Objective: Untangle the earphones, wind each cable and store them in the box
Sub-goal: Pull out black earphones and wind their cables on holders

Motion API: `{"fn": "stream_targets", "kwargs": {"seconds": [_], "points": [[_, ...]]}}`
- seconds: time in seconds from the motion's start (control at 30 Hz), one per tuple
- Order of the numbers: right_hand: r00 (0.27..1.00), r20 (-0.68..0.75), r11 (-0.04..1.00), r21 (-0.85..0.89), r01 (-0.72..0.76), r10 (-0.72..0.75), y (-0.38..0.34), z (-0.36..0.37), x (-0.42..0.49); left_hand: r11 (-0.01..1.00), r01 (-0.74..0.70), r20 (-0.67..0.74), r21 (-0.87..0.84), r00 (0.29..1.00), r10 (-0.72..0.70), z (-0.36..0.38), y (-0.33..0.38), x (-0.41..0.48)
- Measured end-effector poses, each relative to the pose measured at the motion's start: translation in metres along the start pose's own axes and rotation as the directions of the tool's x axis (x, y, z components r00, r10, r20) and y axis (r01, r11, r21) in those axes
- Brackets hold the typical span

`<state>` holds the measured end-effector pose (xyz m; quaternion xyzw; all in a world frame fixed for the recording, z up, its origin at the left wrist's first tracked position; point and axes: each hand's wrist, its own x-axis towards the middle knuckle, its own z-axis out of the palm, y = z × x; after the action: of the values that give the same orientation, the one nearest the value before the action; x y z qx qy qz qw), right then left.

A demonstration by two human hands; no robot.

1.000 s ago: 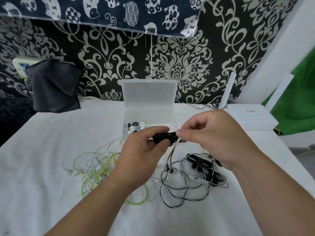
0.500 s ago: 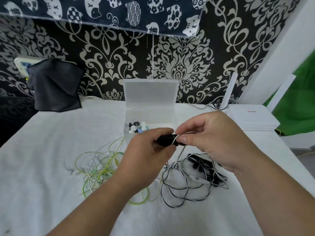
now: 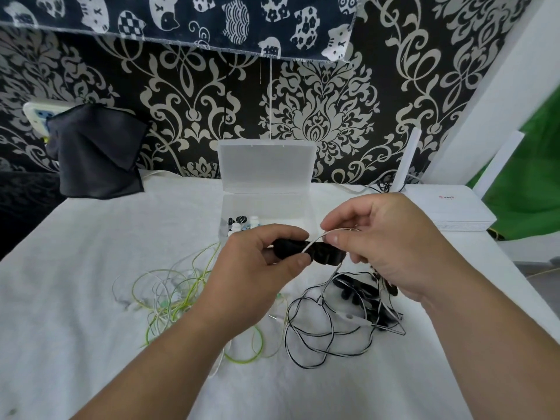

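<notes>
Left hand [image 3: 257,274]: fingers [image 3: 298,262] clamped on the left end of a black bundle [image 3: 325,256], held above the surface [image 3: 91,268] just in front of the box [image 3: 272,209].

Right hand [image 3: 394,247]: thumb and forefinger together, pinching the striped cable [image 3: 312,243] at the bundle's upper right.

Change noted: one second ago the cable dropped straight down from the pinch at the bundle's right end. It now arcs up and over the bundle's middle before reaching the right fingers [image 3: 335,238]. The right hand sits slightly higher and further right than before, and more of the bundle shows between the two hands.

The rest of the striped cable hangs from the bundle to loose loops on the surface below the right hand, lying over a dark pile of earphones [image 3: 362,294]. The loops look much as before.

A green tangle [image 3: 169,294] lies on the surface left of the left forearm, unchanged.

The box is open, lid [image 3: 266,165] upright against the wall, with ear tips [image 3: 239,224] in its near left corner. No cable is in it.
</notes>
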<state>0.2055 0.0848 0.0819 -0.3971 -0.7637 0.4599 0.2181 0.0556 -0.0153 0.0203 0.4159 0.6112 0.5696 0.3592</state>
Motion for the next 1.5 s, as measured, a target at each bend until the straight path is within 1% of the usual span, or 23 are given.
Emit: {"fn": "stream_targets", "kwargs": {"seconds": [0.13, 0.27, 0.4, 0.47, 0.67, 0.77, 0.87, 0.93, 1.07, 1.17, 1.27, 1.33, 1.43, 1.5], "points": [[0.998, 0.045, 0.997, 0.067, 0.036, -0.039, -0.003, 0.003, -0.002, 1.0, 0.027, 0.077, -0.007, 0.997, -0.026, 0.0, -0.003, -0.002], [0.99, 0.127, 0.976, 0.216, 0.024, -0.053, -0.002, 0.005, -0.002, 1.0, 0.014, 0.12, 0.016, 0.993, -0.015, 0.0, -0.003, -0.001], [0.982, 0.182, 0.927, 0.374, -0.018, -0.054, -0.001, 0.005, -0.001, 1.0, 0.013, 0.115, 0.025, 0.993, -0.016, 0.001, -0.001, -0.002], [0.976, 0.212, 0.913, 0.406, -0.041, -0.05, -0.002, 0.005, -0.001, 0.999, -0.008, 0.101, 0.048, 0.995, 0.003, 0.001, -0.001, -0.003], [0.981, 0.191, 0.946, 0.322, -0.036, -0.027, 0.0, 0.006, 0.001, 0.988, -0.078, 0.015, 0.13, 0.997, 0.077, 0.001, -0.001, -0.001], [0.984, 0.168, 0.958, 0.286, 0.0, -0.05, 0.001, 0.006, 0.001, 0.988, -0.091, 0.027, 0.127, 0.996, 0.088, 0.002, -0.001, -0.002], [0.982, 0.171, 0.966, 0.255, 0.036, -0.081, 0.003, 0.009, 0.001, 0.986, -0.099, 0.071, 0.133, 0.993, 0.09, 0.003, 0.001, -0.004], [0.975, 0.198, 0.96, 0.276, 0.041, -0.098, 0.003, 0.011, 0.001, 0.984, -0.097, 0.097, 0.148, 0.992, 0.084, 0.003, 0.003, -0.005], [0.962, 0.25, 0.925, 0.379, 0.011, -0.114, 0.002, 0.014, 0.0, 0.985, -0.086, 0.118, 0.147, 0.991, 0.069, 0.005, 0.006, -0.006], [0.962, 0.248, 0.906, 0.424, -0.004, -0.112, 0.003, 0.014, 0.0, 0.985, -0.083, 0.125, 0.153, 0.99, 0.064, 0.006, 0.008, -0.007], [0.976, 0.199, 0.903, 0.43, -0.004, -0.091, 0.004, 0.01, 0.002, 0.979, -0.086, 0.142, 0.183, 0.988, 0.061, 0.005, 0.007, -0.008], [0.99, 0.127, 0.918, 0.397, 0.009, -0.064, 0.006, 0.006, 0.003, 0.98, -0.077, 0.145, 0.185, 0.988, 0.05, 0.004, 0.007, -0.008], [0.999, 0.007, 0.957, 0.287, 0.028, -0.032, 0.01, -0.003, 0.005, 0.989, -0.052, 0.153, 0.141, 0.988, 0.03, 0.0, 0.006, -0.008], [0.999, -0.019, 0.984, 0.174, 0.031, -0.029, 0.014, -0.01, 0.006, 0.993, -0.033, 0.164, 0.111, 0.986, 0.014, -0.002, 0.006, -0.007]]}}
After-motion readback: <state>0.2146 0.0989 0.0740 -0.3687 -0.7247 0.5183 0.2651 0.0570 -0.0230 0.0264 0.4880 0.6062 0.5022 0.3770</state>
